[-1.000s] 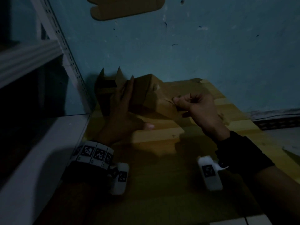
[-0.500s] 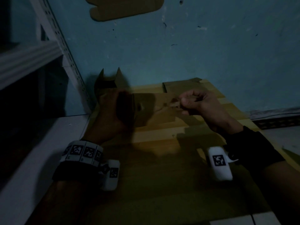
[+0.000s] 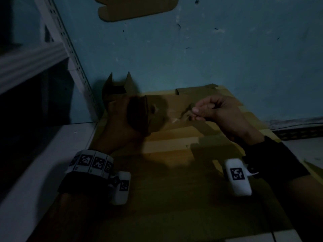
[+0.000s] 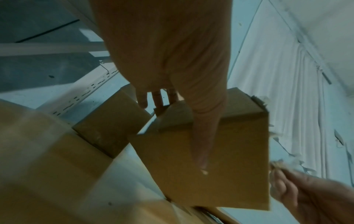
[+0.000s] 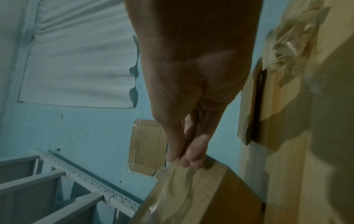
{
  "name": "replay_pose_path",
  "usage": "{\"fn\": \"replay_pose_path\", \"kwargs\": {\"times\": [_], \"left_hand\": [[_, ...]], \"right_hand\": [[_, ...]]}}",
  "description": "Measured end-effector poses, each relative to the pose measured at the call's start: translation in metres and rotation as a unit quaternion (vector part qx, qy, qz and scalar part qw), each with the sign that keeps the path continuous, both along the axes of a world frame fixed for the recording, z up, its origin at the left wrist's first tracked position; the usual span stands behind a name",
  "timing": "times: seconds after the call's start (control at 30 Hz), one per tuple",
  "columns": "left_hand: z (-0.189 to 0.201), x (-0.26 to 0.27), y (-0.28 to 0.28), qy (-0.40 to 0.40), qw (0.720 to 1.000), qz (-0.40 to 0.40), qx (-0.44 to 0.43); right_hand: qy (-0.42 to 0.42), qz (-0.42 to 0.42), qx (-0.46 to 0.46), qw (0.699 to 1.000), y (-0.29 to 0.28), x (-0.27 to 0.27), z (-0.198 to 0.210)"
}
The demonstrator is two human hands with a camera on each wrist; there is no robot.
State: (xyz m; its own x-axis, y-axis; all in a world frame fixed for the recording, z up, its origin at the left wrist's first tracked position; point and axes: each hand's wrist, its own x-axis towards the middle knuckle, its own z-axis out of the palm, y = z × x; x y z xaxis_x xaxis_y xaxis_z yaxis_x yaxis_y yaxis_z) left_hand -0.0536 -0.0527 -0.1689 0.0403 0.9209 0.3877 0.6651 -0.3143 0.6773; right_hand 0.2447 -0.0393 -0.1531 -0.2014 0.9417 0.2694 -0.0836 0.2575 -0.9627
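A small brown cardboard box (image 3: 155,112) (image 4: 210,159) is held just above the wooden table (image 3: 174,172). My left hand (image 3: 122,119) (image 4: 172,60) grips its left end, thumb along the near face and fingers behind. My right hand (image 3: 209,109) (image 5: 182,159) pinches a strip of clear tape (image 3: 176,119) (image 5: 172,189) between thumb and fingertips. The strip stretches from the box's right end (image 5: 220,189) to my fingers. The view is dim, and my left hand's shadow covers part of the box.
An open cardboard box (image 3: 115,88) (image 4: 111,121) stands at the table's back left corner beside a white slotted shelf rack (image 3: 75,58). Flat cardboard (image 3: 195,91) lies at the back by the blue wall. Crumpled tape (image 5: 293,37) lies on the table.
The box has turned and come off the table in my left hand, which now wraps round its left end. My right hand has drawn the tape up and to the right.
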Motion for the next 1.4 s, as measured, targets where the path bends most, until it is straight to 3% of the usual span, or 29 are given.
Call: {"fn": "replay_pose_path", "kwargs": {"times": [0.13, 0.3, 0.47, 0.73, 0.8, 0.9, 1.0, 1.1, 1.17, 1.27, 1.4], "left_hand": [[0.007, 0.009, -0.005, 0.0, 0.999, -0.027, 0.023], [0.006, 0.014, -0.005, -0.008, 0.999, -0.025, 0.021], [0.005, 0.014, -0.002, 0.054, 0.998, 0.002, 0.032], [0.005, 0.011, 0.002, 0.091, 0.994, 0.009, 0.059], [0.007, 0.014, -0.001, 0.105, 0.992, 0.008, 0.065], [0.008, 0.017, 0.001, 0.157, 0.985, 0.016, 0.069], [0.007, 0.02, 0.007, 0.203, 0.976, 0.032, 0.073], [0.008, 0.023, 0.007, 0.213, 0.973, 0.03, 0.083], [0.008, 0.025, 0.005, 0.197, 0.977, 0.025, 0.081], [0.008, 0.025, 0.003, 0.203, 0.975, 0.019, 0.083], [0.012, 0.023, -0.003, 0.17, 0.982, 0.009, 0.086]], "right_hand": [[-0.042, 0.037, 0.039, 0.998, -0.004, -0.011, 0.002], [-0.121, 0.007, 0.128, 0.984, -0.007, -0.021, 0.0], [-0.155, 0.009, 0.168, 0.974, -0.008, -0.024, -0.005], [-0.123, 0.027, 0.126, 0.984, -0.017, -0.024, 0.004], [-0.147, 0.017, 0.138, 0.979, -0.023, -0.025, 0.011], [-0.242, -0.001, 0.179, 0.954, -0.028, -0.032, 0.017], [-0.36, -0.053, 0.232, 0.902, -0.032, -0.04, 0.021], [-0.409, -0.084, 0.251, 0.873, -0.034, -0.046, 0.023], [-0.394, -0.086, 0.265, 0.876, -0.034, -0.048, 0.021], [-0.314, -0.067, 0.284, 0.903, -0.029, -0.049, 0.016], [-0.231, -0.01, 0.228, 0.946, -0.024, -0.049, 0.011]]}}
